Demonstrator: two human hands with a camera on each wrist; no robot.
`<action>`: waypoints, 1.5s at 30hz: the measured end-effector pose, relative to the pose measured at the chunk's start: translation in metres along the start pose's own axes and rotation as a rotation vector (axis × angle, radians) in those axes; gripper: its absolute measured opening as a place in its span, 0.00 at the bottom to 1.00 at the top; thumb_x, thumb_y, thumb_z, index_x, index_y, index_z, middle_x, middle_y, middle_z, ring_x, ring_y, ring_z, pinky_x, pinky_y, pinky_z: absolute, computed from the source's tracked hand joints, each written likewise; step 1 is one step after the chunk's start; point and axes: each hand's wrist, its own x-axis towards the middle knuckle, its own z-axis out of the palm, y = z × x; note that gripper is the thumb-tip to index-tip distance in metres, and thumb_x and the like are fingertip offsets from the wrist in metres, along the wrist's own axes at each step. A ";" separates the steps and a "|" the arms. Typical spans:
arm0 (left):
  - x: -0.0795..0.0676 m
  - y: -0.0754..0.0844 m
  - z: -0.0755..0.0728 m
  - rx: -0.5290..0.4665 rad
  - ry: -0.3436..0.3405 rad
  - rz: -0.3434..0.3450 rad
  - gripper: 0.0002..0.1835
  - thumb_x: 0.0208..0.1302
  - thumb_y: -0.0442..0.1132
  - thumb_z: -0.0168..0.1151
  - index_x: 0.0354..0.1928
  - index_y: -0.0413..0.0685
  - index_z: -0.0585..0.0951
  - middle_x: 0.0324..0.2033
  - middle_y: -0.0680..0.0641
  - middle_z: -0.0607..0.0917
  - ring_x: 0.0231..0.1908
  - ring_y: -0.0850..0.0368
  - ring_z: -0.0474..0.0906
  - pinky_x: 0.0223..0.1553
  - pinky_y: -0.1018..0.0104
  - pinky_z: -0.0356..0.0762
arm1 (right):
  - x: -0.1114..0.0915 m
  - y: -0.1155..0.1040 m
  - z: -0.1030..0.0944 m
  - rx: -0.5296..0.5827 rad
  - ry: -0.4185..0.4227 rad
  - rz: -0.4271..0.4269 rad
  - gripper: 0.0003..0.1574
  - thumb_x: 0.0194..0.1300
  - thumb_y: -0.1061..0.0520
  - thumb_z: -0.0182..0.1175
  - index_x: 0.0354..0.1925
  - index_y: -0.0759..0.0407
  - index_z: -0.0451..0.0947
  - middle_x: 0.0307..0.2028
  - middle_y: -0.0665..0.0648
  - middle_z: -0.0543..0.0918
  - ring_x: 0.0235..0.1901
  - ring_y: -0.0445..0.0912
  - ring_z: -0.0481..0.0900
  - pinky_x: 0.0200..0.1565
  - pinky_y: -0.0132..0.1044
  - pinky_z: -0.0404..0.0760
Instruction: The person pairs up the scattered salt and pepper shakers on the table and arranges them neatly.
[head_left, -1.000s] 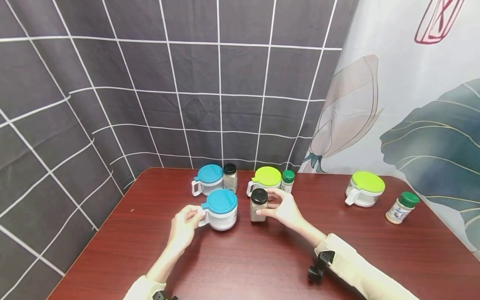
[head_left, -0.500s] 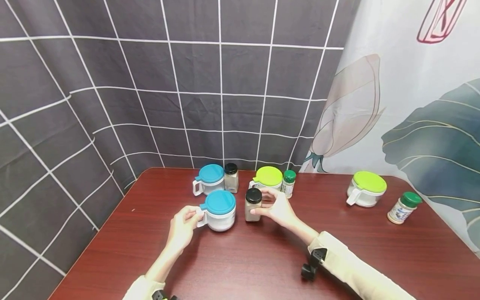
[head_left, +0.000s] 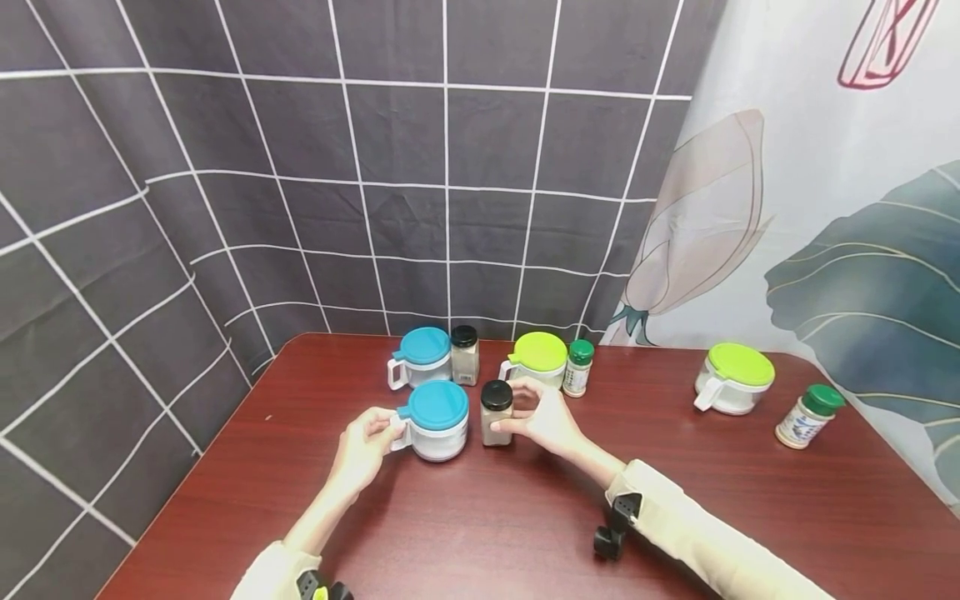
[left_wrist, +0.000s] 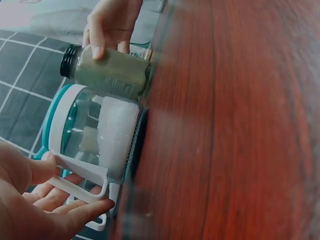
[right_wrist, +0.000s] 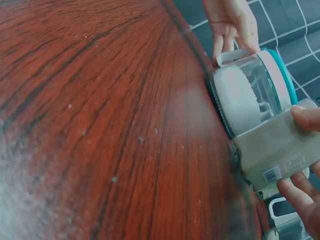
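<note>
My left hand (head_left: 365, 450) grips the white handle of a clear seasoning jar (head_left: 439, 442) with a blue lid; the left wrist view shows white grains inside the jar (left_wrist: 117, 125). Just right of it, my right hand (head_left: 549, 423) holds a square glass spice bottle (head_left: 497, 425) with a black cap, thumb on the near side and fingers behind. Greyish-tan powder fills this bottle (right_wrist: 280, 147), which carries a barcode label. In the head view a narrow gap parts the two containers; both stand upright on or very near the table.
Behind them stand another blue-lidded jar (head_left: 423, 358), a black-capped bottle (head_left: 465, 358), a green-lidded jar (head_left: 538, 354) and a green-capped shaker (head_left: 578, 368). At the right are another green-lidded jar (head_left: 737, 377) and shaker (head_left: 808, 417). A tiled-pattern curtain (head_left: 390, 208) hangs behind the red-brown table (head_left: 465, 533).
My right hand has brought the black-capped bottle leftward, closer to the blue-lidded jar. My left hand keeps its grip on the jar handle, nearly in place.
</note>
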 end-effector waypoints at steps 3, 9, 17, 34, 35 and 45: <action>0.000 -0.001 -0.001 0.001 -0.011 -0.002 0.10 0.64 0.34 0.60 0.44 0.37 0.80 0.44 0.36 0.86 0.48 0.47 0.82 0.47 0.56 0.82 | 0.001 0.001 0.002 -0.003 0.004 -0.009 0.30 0.46 0.66 0.74 0.49 0.67 0.76 0.44 0.69 0.84 0.44 0.50 0.85 0.46 0.37 0.83; -0.001 -0.005 -0.003 0.012 -0.025 -0.001 0.10 0.65 0.33 0.59 0.45 0.36 0.79 0.44 0.36 0.85 0.49 0.46 0.82 0.47 0.55 0.81 | 0.002 0.004 0.004 -0.054 0.030 -0.006 0.30 0.45 0.64 0.75 0.49 0.65 0.77 0.43 0.65 0.86 0.43 0.46 0.85 0.47 0.37 0.83; -0.002 -0.006 -0.005 0.035 -0.022 -0.006 0.16 0.63 0.37 0.63 0.50 0.37 0.80 0.46 0.36 0.85 0.46 0.50 0.82 0.43 0.61 0.83 | 0.007 0.003 0.009 -0.083 0.018 0.028 0.29 0.46 0.63 0.75 0.48 0.65 0.77 0.43 0.65 0.86 0.45 0.53 0.84 0.51 0.41 0.81; 0.018 -0.006 -0.009 0.149 -0.041 0.049 0.07 0.59 0.35 0.65 0.38 0.40 0.82 0.37 0.40 0.88 0.40 0.51 0.85 0.39 0.72 0.77 | 0.014 -0.001 0.015 -0.095 -0.002 0.059 0.30 0.47 0.64 0.74 0.48 0.65 0.74 0.45 0.64 0.84 0.48 0.56 0.83 0.51 0.45 0.81; 0.019 -0.007 -0.009 0.151 -0.045 0.051 0.07 0.59 0.35 0.65 0.38 0.40 0.82 0.38 0.39 0.88 0.40 0.51 0.85 0.39 0.72 0.77 | 0.015 -0.001 0.015 -0.101 -0.004 0.056 0.30 0.47 0.63 0.74 0.49 0.66 0.74 0.46 0.64 0.84 0.48 0.56 0.83 0.51 0.45 0.81; 0.029 -0.007 -0.017 0.102 -0.120 0.025 0.09 0.60 0.35 0.64 0.40 0.37 0.82 0.39 0.39 0.87 0.39 0.54 0.83 0.42 0.61 0.83 | 0.019 -0.002 0.021 -0.105 -0.002 0.036 0.29 0.48 0.63 0.74 0.48 0.67 0.73 0.45 0.66 0.84 0.48 0.58 0.83 0.52 0.48 0.80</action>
